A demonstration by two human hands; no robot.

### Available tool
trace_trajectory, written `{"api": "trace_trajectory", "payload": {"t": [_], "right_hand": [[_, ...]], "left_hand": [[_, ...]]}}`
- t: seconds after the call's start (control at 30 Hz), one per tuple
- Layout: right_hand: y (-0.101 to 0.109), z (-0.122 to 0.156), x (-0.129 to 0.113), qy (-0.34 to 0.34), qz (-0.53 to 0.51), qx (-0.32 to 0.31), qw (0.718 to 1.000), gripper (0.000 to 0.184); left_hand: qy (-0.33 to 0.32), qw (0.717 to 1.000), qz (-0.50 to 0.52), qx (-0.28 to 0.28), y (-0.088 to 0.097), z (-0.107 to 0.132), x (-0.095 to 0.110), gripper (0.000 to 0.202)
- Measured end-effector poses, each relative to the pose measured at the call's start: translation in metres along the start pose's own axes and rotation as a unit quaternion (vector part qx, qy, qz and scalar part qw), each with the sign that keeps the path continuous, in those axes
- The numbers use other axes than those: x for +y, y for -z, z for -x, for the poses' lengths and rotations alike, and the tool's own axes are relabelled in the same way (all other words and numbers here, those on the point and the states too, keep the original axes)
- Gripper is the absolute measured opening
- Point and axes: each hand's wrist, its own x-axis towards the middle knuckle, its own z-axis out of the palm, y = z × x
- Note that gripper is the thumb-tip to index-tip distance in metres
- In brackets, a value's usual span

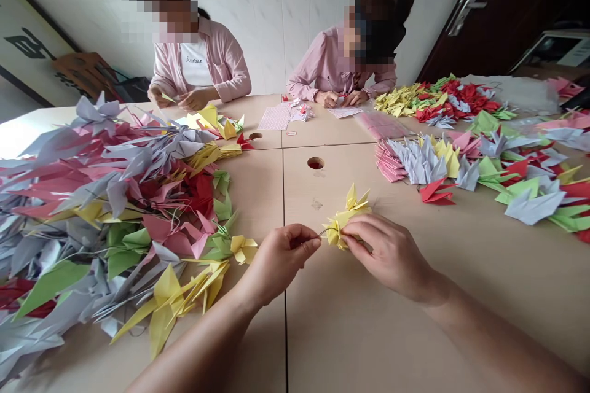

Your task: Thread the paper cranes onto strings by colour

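The left hand (281, 261) has its thumb and finger pinched together on a thin dark cord (327, 231). The right hand (394, 255) is gripping the yellow paper cranes (345, 219), which are bunched on this cord, near the middle of the table (415, 331).

To the left lies a big mixed heap of folded cranes (115, 196), with dark cords visible among them; I judge that many of these are already threaded. To the right, a row of cranes (428, 158) and, farther, a yellow and red pile (461, 101) seem to be loose, so a good amount probably remains.

I see no box. At the far right there is clear plastic (525, 93), perhaps a bag, its contents hard to tell. A pink plastic packet (382, 124) seems to hold flat sheets. On the far side, two co-workers handle small papers.
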Motion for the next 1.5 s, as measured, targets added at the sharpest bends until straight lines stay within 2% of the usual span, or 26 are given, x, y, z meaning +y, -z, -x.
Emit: {"api": "trace_trajectory", "payload": {"t": [0.1, 0.27, 0.4, 0.53, 0.7, 0.87, 1.03, 1.17, 1.27, 1.37, 1.43, 1.5], "right_hand": [[-0.002, 0.000, 0.000, 0.002, -0.011, -0.011, 1.000, 0.012], [-0.006, 0.000, -0.001, -0.015, -0.039, -0.026, 0.999, 0.012], [-0.005, 0.001, -0.002, -0.045, -0.058, -0.018, 0.997, 0.009], [-0.003, 0.001, -0.003, -0.105, -0.080, 0.002, 0.991, 0.009], [-0.002, 0.000, 0.000, -0.131, -0.098, 0.058, 0.985, 0.007], [-0.001, 0.000, -0.004, -0.100, -0.118, 0.060, 0.986, 0.010], [-0.002, 0.002, -0.009, -0.063, -0.145, 0.039, 0.987, 0.013], [-0.002, 0.001, -0.011, -0.029, -0.143, 0.033, 0.989, 0.013], [-0.002, 0.000, -0.012, -0.027, -0.151, 0.022, 0.988, 0.011], [-0.001, 0.002, -0.013, -0.061, -0.163, 0.009, 0.985, 0.008], [-0.001, 0.003, -0.013, -0.111, -0.184, -0.005, 0.977, 0.004], [0.000, 0.004, -0.014, -0.176, -0.232, -0.020, 0.956, 0.003]], "left_hand": [[-0.015, 1.000, -0.022, 0.012, 0.002, 0.001, 0.001, 0.036], [-0.141, 0.988, 0.037, 0.044, 0.001, 0.006, 0.004, 0.027], [-0.189, 0.978, 0.091, -0.001, 0.000, 0.013, 0.006, 0.023], [-0.143, 0.980, 0.114, -0.075, -0.002, 0.016, 0.008, 0.025], [-0.061, 0.991, 0.096, -0.071, -0.005, 0.007, 0.005, 0.029], [-0.013, 0.992, 0.061, -0.109, -0.006, 0.002, -0.001, 0.042], [0.021, 0.986, 0.093, -0.138, -0.007, 0.002, -0.002, 0.050], [0.025, 0.984, 0.117, -0.133, -0.006, 0.001, -0.001, 0.051], [0.015, 0.983, 0.123, -0.135, -0.006, 0.001, -0.001, 0.043], [0.008, 0.981, 0.126, -0.148, -0.006, 0.000, -0.002, 0.027], [0.009, 0.984, 0.110, -0.142, -0.006, -0.001, -0.003, 0.019], [0.013, 0.989, 0.084, -0.121, -0.006, -0.001, -0.003, 0.017]]}}
